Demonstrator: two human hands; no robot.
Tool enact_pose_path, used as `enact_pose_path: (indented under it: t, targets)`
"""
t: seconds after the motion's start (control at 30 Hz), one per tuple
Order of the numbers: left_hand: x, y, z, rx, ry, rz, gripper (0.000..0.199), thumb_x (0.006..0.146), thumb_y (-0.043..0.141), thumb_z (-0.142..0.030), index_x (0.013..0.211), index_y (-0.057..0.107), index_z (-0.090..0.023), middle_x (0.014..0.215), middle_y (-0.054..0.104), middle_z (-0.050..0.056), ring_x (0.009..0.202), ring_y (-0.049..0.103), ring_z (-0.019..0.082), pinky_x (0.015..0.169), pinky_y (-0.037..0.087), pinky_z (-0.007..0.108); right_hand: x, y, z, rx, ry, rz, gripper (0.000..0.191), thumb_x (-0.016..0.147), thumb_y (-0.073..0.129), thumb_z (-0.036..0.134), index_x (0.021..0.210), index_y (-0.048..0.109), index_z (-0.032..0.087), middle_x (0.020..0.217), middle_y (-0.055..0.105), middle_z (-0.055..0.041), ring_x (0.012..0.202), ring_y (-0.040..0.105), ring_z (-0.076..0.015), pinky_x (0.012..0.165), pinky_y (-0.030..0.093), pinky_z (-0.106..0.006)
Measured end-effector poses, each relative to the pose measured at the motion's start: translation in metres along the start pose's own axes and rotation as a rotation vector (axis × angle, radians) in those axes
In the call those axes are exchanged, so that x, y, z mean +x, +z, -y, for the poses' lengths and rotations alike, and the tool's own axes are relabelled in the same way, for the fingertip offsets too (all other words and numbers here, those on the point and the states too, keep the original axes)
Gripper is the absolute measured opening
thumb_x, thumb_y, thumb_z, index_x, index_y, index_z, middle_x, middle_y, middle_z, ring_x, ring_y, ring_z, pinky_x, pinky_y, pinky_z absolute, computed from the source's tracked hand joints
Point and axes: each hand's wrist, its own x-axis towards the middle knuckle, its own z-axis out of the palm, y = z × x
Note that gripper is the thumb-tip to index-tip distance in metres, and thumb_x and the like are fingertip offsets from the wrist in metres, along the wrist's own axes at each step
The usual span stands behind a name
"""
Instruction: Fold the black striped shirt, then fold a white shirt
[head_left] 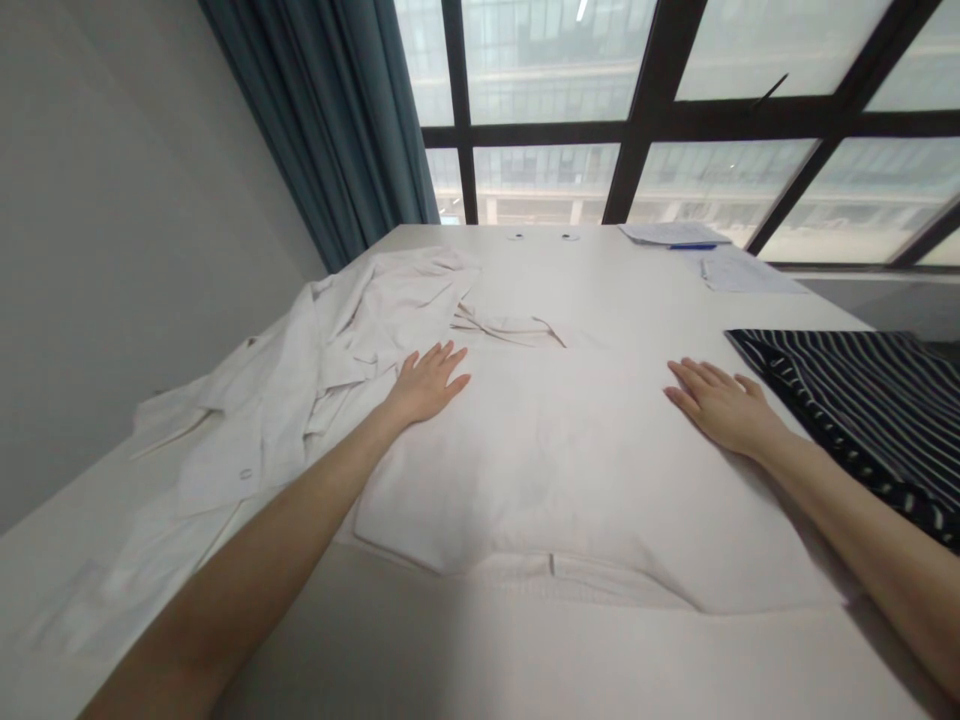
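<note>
A white garment [555, 450] lies spread out on the white table, its near edge showing a neckline or hem with a small dark label [553, 565]. My left hand [429, 385] rests palm down on its left side, fingers spread. Palm down too, my right hand [720, 405] lies at its right side, fingers stretched out. Neither hand grips anything. Thin pale cords [502, 330] lie just beyond the garment's middle. Left of my left hand, a crumpled white garment [360, 320] lies in folds, with what looks like a buttonhole on it.
A black and white striped cloth [885, 420] lies at the right. Papers [667, 234] with a blue pen [692, 246] sit at the table's far right. Two round fittings are set in the far table top [600, 270]. Beyond stand a blue curtain [337, 120] and windows.
</note>
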Motion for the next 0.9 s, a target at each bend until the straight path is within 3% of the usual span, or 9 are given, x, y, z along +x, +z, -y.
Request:
enact_pose_path:
  t: [0.13, 0.23, 0.33, 0.43, 0.6, 0.73, 0.9]
  targets:
    - [-0.001, -0.002, -0.005, 0.051, -0.009, -0.011, 0.053, 0.101, 0.031, -0.038, 0.151, 0.033, -0.02, 0.159, 0.028, 0.012, 0.147, 0.025, 0.027, 0.117, 0.016, 0.053, -0.004, -0.007, 0.009, -0.115, -0.051, -0.065, 0.053, 0.099, 0.025, 0.04, 0.14, 0.05, 0.016, 0.145, 0.051, -0.0154, 0.135, 0.043, -0.0343, 0.106, 0.033, -0.063]
    - [0.008, -0.005, -0.012, 0.022, -0.009, -0.017, 0.051, 0.099, 0.037, -0.032, 0.147, 0.039, -0.016, 0.156, 0.034, 0.017, 0.145, 0.03, 0.03, 0.116, 0.016, 0.055, 0.002, -0.018, 0.023, -0.163, -0.24, -0.102, 0.048, 0.095, 0.028, 0.018, 0.136, 0.053, 0.015, 0.143, 0.053, -0.0166, 0.133, 0.045, -0.0344, 0.102, 0.038, -0.058]
    - [0.032, -0.009, -0.027, -0.076, 0.036, -0.068, 0.042, 0.097, 0.042, -0.028, 0.138, 0.05, -0.02, 0.146, 0.049, 0.014, 0.138, 0.04, 0.028, 0.114, 0.021, 0.054, 0.023, -0.031, 0.047, -0.119, -0.39, -0.072, 0.047, 0.09, 0.038, 0.013, 0.134, 0.055, 0.018, 0.14, 0.056, -0.0141, 0.131, 0.047, -0.0328, 0.103, 0.036, -0.055]
    - [0.062, -0.009, -0.054, -0.122, 0.056, -0.131, 0.032, 0.099, 0.039, -0.028, 0.123, 0.06, -0.024, 0.13, 0.061, 0.008, 0.126, 0.05, 0.025, 0.108, 0.03, 0.048, 0.055, -0.038, 0.083, 0.056, -0.368, 0.032, 0.047, 0.089, 0.044, 0.014, 0.134, 0.054, 0.021, 0.134, 0.061, -0.0121, 0.124, 0.053, -0.028, 0.1, 0.038, -0.047]
    - [0.089, 0.004, -0.092, -0.169, 0.065, -0.219, 0.028, 0.1, 0.04, -0.033, 0.106, 0.065, -0.023, 0.114, 0.065, 0.008, 0.113, 0.055, 0.026, 0.1, 0.036, 0.046, 0.092, -0.029, 0.131, 0.152, -0.233, -0.014, 0.034, 0.095, 0.042, 0.024, 0.122, 0.063, 0.02, 0.118, 0.067, -0.0139, 0.108, 0.06, -0.0265, 0.089, 0.041, -0.04]
    - [0.088, 0.014, -0.094, -0.179, 0.113, -0.267, 0.021, 0.099, 0.047, -0.033, 0.107, 0.062, -0.022, 0.116, 0.063, 0.008, 0.115, 0.053, 0.025, 0.102, 0.033, 0.044, 0.095, -0.016, 0.14, 0.166, -0.163, -0.094, 0.034, 0.098, 0.041, 0.038, 0.105, 0.066, 0.017, 0.11, 0.067, -0.0157, 0.107, 0.058, -0.0307, 0.088, 0.038, -0.044]
    - [0.086, 0.017, -0.09, -0.204, 0.149, -0.293, 0.015, 0.1, 0.046, -0.028, 0.107, 0.057, -0.022, 0.11, 0.066, 0.005, 0.111, 0.056, 0.022, 0.103, 0.031, 0.042, 0.091, -0.01, 0.139, 0.197, -0.18, -0.149, 0.031, 0.099, 0.038, 0.039, 0.106, 0.06, 0.018, 0.11, 0.067, -0.0135, 0.106, 0.057, -0.0286, 0.093, 0.031, -0.045]
